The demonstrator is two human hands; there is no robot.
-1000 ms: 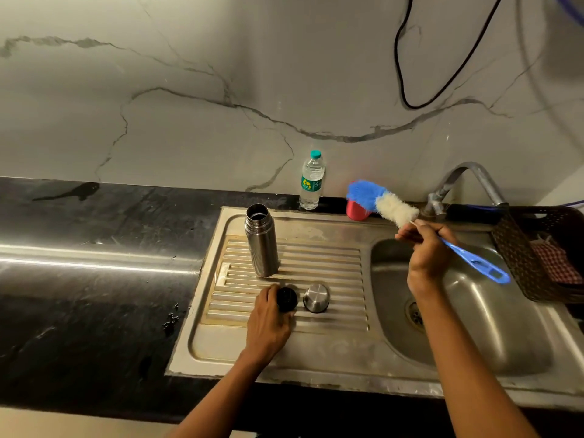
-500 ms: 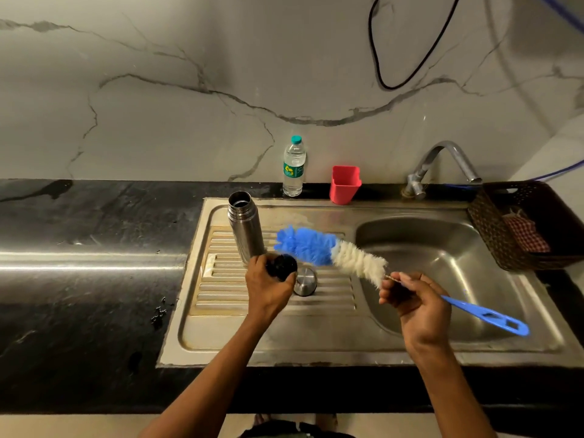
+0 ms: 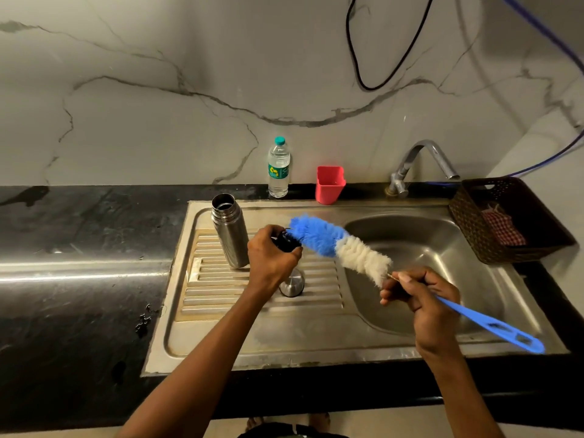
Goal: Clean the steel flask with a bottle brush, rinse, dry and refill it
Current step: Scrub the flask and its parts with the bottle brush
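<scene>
Right now your left hand grips the black stopper, your right hand the brush. Just left of the stopper stands the flask: rigid, slick steel, so grasp mid-body.

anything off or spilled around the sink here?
No spill shows. The steel flask stands upright and open on the drainboard, which carries brownish staining. The steel cap lies there too. The left hand holds the black stopper against the bottle brush in the right hand.
</scene>
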